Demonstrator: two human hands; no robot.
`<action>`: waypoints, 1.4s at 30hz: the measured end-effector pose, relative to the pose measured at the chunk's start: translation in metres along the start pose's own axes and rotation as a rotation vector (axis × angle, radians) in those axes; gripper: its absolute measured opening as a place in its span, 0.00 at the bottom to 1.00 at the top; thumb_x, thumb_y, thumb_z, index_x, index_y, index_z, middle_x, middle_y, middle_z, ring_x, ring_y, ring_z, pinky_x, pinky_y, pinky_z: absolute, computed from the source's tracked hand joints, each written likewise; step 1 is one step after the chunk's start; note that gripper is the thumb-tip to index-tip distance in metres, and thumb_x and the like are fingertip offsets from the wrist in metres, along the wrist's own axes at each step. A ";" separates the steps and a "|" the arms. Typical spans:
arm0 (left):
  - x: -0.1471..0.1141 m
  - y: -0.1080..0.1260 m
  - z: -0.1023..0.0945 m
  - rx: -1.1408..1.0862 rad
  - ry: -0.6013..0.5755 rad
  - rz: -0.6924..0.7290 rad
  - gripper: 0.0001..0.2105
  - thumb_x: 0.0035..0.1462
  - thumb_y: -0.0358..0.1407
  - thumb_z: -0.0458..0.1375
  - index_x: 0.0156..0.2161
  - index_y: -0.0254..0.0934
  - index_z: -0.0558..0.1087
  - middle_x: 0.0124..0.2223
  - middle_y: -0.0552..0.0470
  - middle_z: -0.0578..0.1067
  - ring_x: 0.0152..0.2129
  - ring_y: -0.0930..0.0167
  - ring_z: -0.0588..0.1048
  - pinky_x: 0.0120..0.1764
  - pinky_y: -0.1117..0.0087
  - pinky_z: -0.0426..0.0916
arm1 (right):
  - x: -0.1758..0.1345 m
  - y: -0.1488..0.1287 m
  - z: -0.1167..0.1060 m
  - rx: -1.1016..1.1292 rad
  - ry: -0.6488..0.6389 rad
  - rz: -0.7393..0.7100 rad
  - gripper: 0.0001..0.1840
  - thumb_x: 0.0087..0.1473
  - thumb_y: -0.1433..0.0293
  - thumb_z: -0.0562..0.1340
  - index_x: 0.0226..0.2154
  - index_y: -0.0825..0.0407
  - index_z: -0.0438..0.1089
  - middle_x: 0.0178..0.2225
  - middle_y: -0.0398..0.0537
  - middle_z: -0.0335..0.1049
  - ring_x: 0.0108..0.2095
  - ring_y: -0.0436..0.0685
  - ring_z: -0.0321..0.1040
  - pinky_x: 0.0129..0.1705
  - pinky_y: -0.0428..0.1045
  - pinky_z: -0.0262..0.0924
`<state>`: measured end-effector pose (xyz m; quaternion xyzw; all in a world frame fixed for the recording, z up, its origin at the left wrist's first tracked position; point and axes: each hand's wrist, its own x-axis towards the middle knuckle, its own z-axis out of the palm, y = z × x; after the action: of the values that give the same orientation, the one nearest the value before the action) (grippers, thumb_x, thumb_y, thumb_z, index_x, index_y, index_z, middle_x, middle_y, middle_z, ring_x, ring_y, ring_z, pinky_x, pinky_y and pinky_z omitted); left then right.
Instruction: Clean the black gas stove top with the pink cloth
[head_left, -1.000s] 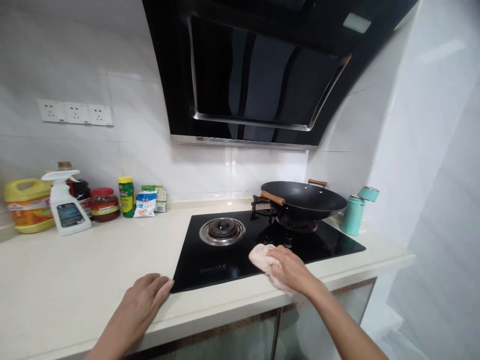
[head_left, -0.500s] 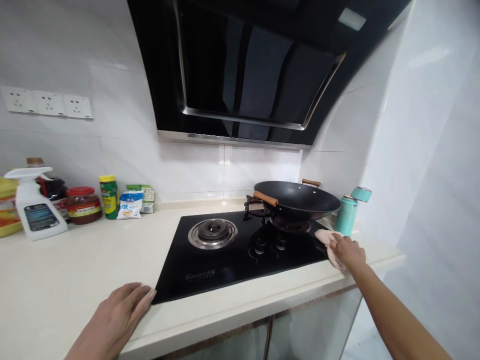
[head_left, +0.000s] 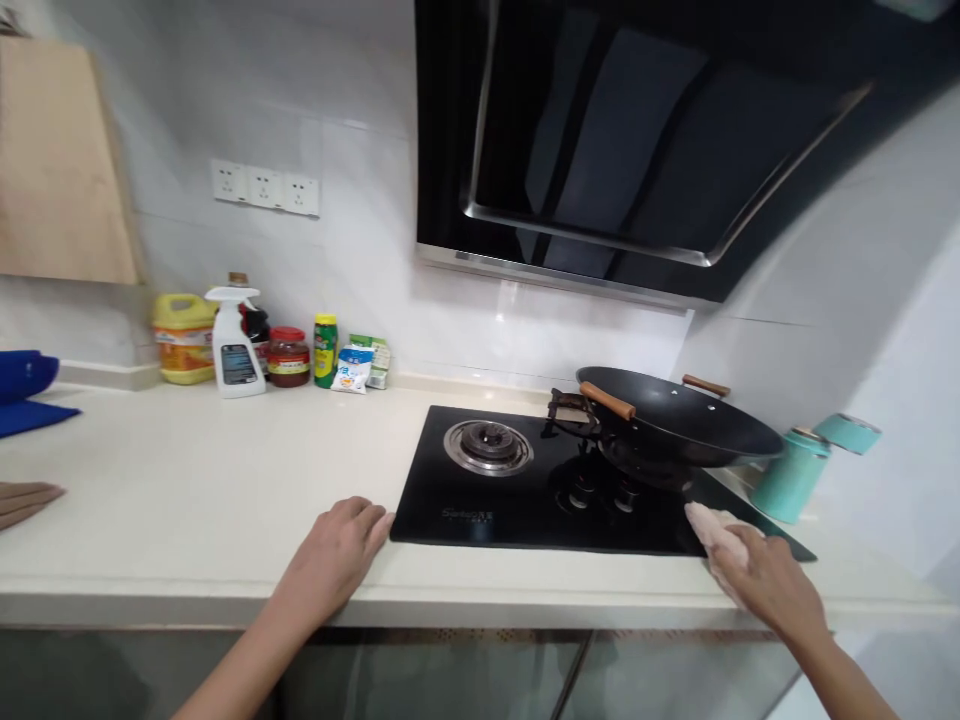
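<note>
My right hand (head_left: pixel 772 580) grips a pale pink cloth (head_left: pixel 718 530), which lies against the front right part of the black glass gas stove (head_left: pixel 517 525). My left hand (head_left: pixel 337 550) rests on the counter with its fingers laid out, the fingertips at the stove's front left corner; it holds nothing. A black wok (head_left: pixel 690 420) with wooden handles sits on the right burner, above and behind the cloth. The left burner (head_left: pixel 489 445) is bare. Two control knobs (head_left: pixel 604 495) stand between the burners and the stove's front edge.
A turquoise canister (head_left: pixel 795 475) with its lid flipped up stands right of the wok. At the back left are a spray bottle (head_left: pixel 237 350), a yellow jug (head_left: pixel 184 345), a red-lidded jar (head_left: pixel 289 355) and seasoning packs (head_left: pixel 352 368). Another person's hand (head_left: pixel 30 503) rests at the far left.
My view has turned left, bringing in the other person's hand and a blue item. My right hand with the cloth has shifted left along the stove's front. My left hand stays at the corner.
</note>
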<state>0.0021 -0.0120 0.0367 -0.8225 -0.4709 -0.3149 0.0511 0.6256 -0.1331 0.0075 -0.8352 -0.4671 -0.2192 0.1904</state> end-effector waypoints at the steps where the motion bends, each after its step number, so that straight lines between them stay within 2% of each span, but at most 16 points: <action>1: -0.002 0.000 0.000 -0.008 0.004 0.000 0.18 0.69 0.44 0.46 0.42 0.42 0.79 0.40 0.47 0.79 0.42 0.63 0.76 0.48 0.62 0.69 | -0.009 -0.012 -0.003 0.027 -0.011 -0.033 0.23 0.54 0.56 0.55 0.50 0.43 0.73 0.47 0.56 0.72 0.45 0.68 0.72 0.42 0.60 0.66; 4: -0.005 0.000 0.002 -0.014 0.013 -0.008 0.18 0.70 0.43 0.45 0.45 0.42 0.78 0.44 0.46 0.78 0.44 0.63 0.75 0.50 0.61 0.69 | -0.042 -0.064 -0.018 0.128 -0.069 -0.162 0.21 0.54 0.57 0.56 0.48 0.42 0.73 0.47 0.53 0.70 0.45 0.64 0.71 0.42 0.56 0.66; 8: -0.007 -0.001 0.006 -0.018 0.058 -0.056 0.21 0.72 0.45 0.42 0.50 0.39 0.75 0.51 0.43 0.76 0.48 0.62 0.74 0.55 0.57 0.67 | -0.086 -0.164 -0.042 0.247 -0.028 -0.268 0.19 0.59 0.57 0.55 0.49 0.43 0.71 0.47 0.49 0.68 0.42 0.58 0.70 0.41 0.52 0.64; 14: -0.008 0.000 0.003 -0.126 0.034 -0.096 0.22 0.71 0.47 0.42 0.52 0.40 0.74 0.52 0.44 0.74 0.50 0.61 0.73 0.56 0.56 0.66 | -0.131 -0.312 -0.069 0.459 -0.122 -0.550 0.16 0.57 0.61 0.60 0.48 0.45 0.72 0.53 0.55 0.65 0.49 0.66 0.65 0.49 0.58 0.62; 17: -0.007 0.000 -0.001 -0.209 0.035 -0.133 0.22 0.71 0.48 0.41 0.51 0.41 0.74 0.51 0.45 0.75 0.49 0.62 0.74 0.56 0.56 0.66 | -0.144 -0.361 -0.079 0.558 -0.188 -0.649 0.17 0.56 0.61 0.61 0.48 0.45 0.71 0.53 0.56 0.64 0.53 0.68 0.62 0.53 0.60 0.59; 19: -0.005 -0.002 -0.002 -0.262 0.050 -0.143 0.23 0.71 0.49 0.40 0.49 0.41 0.75 0.49 0.46 0.76 0.49 0.62 0.74 0.57 0.55 0.66 | -0.149 -0.381 -0.084 0.655 -0.239 -0.687 0.17 0.54 0.62 0.62 0.47 0.45 0.71 0.51 0.53 0.66 0.52 0.66 0.63 0.53 0.59 0.58; 21: -0.004 -0.006 -0.003 -0.308 0.072 -0.162 0.24 0.70 0.49 0.40 0.48 0.40 0.75 0.48 0.45 0.76 0.49 0.62 0.74 0.56 0.56 0.67 | -0.148 -0.390 -0.086 0.796 -0.317 -0.646 0.15 0.53 0.63 0.62 0.45 0.45 0.71 0.47 0.49 0.68 0.48 0.62 0.65 0.52 0.57 0.58; 23: -0.003 -0.009 -0.003 -0.342 0.088 -0.190 0.24 0.70 0.50 0.41 0.47 0.39 0.75 0.48 0.45 0.77 0.48 0.62 0.75 0.55 0.56 0.69 | -0.141 -0.392 -0.087 1.018 -0.418 -0.524 0.13 0.53 0.62 0.61 0.42 0.46 0.70 0.41 0.45 0.70 0.43 0.59 0.67 0.49 0.54 0.59; 25: -0.002 -0.012 -0.003 -0.358 0.096 -0.219 0.24 0.68 0.50 0.41 0.46 0.39 0.76 0.47 0.45 0.79 0.48 0.62 0.76 0.54 0.56 0.69 | -0.129 -0.387 -0.084 1.291 -0.505 -0.356 0.12 0.55 0.59 0.58 0.39 0.48 0.69 0.36 0.43 0.71 0.39 0.57 0.67 0.45 0.52 0.60; 28: -0.002 -0.016 -0.001 -0.363 0.107 -0.240 0.24 0.67 0.51 0.42 0.45 0.39 0.77 0.47 0.45 0.80 0.48 0.62 0.77 0.54 0.56 0.70 | -0.103 -0.369 -0.076 1.570 -0.555 -0.192 0.18 0.59 0.55 0.52 0.41 0.49 0.68 0.38 0.45 0.73 0.41 0.57 0.68 0.45 0.52 0.62; 31: -0.002 -0.017 0.001 -0.358 0.113 -0.248 0.23 0.67 0.51 0.44 0.45 0.40 0.78 0.47 0.46 0.80 0.48 0.62 0.77 0.54 0.56 0.70 | -0.074 -0.334 -0.060 1.381 -0.470 -0.230 0.19 0.57 0.55 0.54 0.41 0.48 0.71 0.46 0.49 0.73 0.49 0.60 0.68 0.53 0.56 0.62; 33: -0.003 -0.017 0.002 -0.351 0.119 -0.250 0.22 0.67 0.50 0.45 0.45 0.40 0.78 0.47 0.46 0.81 0.48 0.61 0.77 0.54 0.57 0.71 | -0.058 -0.305 -0.048 1.139 -0.247 -0.204 0.15 0.50 0.58 0.58 0.36 0.48 0.73 0.49 0.52 0.71 0.54 0.64 0.66 0.58 0.58 0.59; 35: -0.003 -0.016 0.002 -0.337 0.119 -0.236 0.22 0.67 0.50 0.46 0.45 0.40 0.78 0.46 0.47 0.81 0.47 0.61 0.77 0.53 0.56 0.71 | -0.046 -0.279 -0.040 1.058 -0.144 -0.153 0.16 0.48 0.59 0.58 0.37 0.48 0.74 0.49 0.55 0.69 0.53 0.64 0.67 0.57 0.59 0.61; 37: -0.003 -0.014 0.000 -0.318 0.108 -0.211 0.22 0.67 0.50 0.45 0.44 0.40 0.78 0.46 0.46 0.81 0.47 0.60 0.77 0.53 0.56 0.70 | -0.038 -0.264 -0.040 1.055 -0.127 -0.137 0.18 0.51 0.59 0.56 0.41 0.47 0.74 0.48 0.55 0.69 0.49 0.62 0.69 0.54 0.58 0.64; 39: -0.003 -0.011 -0.002 -0.298 0.086 -0.187 0.23 0.68 0.49 0.45 0.43 0.40 0.79 0.44 0.46 0.81 0.46 0.60 0.77 0.53 0.55 0.70 | -0.035 -0.263 -0.047 1.040 -0.123 -0.180 0.19 0.55 0.57 0.54 0.44 0.47 0.73 0.49 0.53 0.69 0.48 0.61 0.69 0.53 0.57 0.64; 42: -0.004 -0.007 -0.006 -0.287 0.074 -0.176 0.22 0.68 0.49 0.44 0.42 0.40 0.78 0.43 0.45 0.81 0.45 0.60 0.77 0.53 0.55 0.69 | -0.041 -0.287 -0.061 0.940 -0.183 -0.336 0.22 0.59 0.55 0.54 0.50 0.47 0.72 0.56 0.53 0.67 0.56 0.62 0.65 0.59 0.58 0.59</action>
<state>-0.0080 -0.0129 0.0378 -0.7648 -0.4890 -0.4123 -0.0771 0.3472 -0.0530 0.0687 -0.5884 -0.6579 0.0613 0.4661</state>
